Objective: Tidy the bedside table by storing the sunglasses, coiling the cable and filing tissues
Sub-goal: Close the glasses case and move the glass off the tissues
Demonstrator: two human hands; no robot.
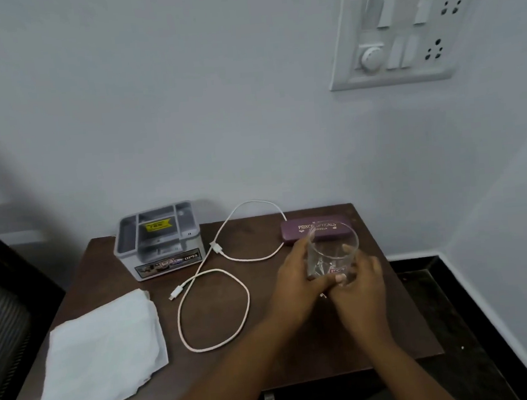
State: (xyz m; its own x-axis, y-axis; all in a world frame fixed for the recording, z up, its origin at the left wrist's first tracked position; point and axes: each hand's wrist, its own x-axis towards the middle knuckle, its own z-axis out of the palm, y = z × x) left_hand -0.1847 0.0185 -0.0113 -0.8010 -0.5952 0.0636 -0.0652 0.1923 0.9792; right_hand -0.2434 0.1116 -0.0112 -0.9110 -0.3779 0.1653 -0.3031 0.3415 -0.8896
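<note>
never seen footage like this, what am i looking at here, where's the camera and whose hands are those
There is no machine here. It is a single picture from a wide-angle camera worn on a person's head, looking forward and down, so the two bare arms coming in from the bottom are the wearer's own.

The left hand and right hand both grip a clear drinking glass, one on each side.

Below them is a dark wooden bedside table. On it lie a loose white cable, uncoiled, a stack of white tissues at the near left, a grey organiser box at the back, and a purple spectacle case, closed, behind the glass. A switch panel is on the wall above.
</note>
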